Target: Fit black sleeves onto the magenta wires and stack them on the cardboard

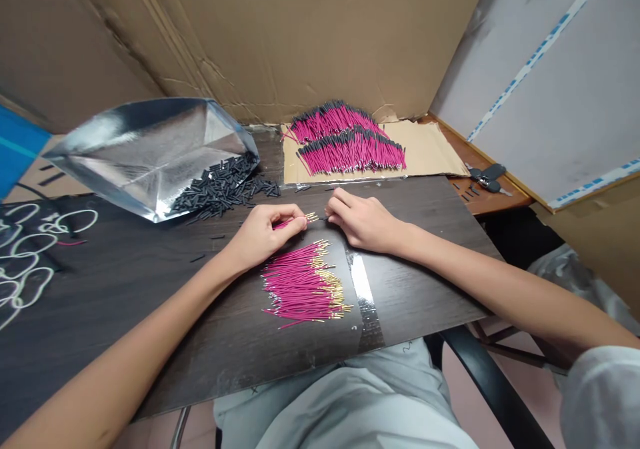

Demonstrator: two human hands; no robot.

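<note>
Several pink wires with gold tips are pinched in my left hand (277,230), their tips pointing right. Close to those tips, my right hand (356,220) has its fingers pressed together; a small dark piece shows at its fingertips. Just below both hands lies a pile of pink wires (303,282), gold ends to the right. Black sleeves (220,186) spill from the mouth of a silver foil bag (145,149) at the left. Beyond my hands, pink wires with black ends (350,149) lie in two rows on a cardboard sheet (435,149).
White looped cords (25,256) lie at the far left of the dark table (165,309). Clear tape (365,289) runs along the table right of the wire pile. Black-handled cutters (487,177) rest at the back right. Cardboard walls (300,36) stand behind.
</note>
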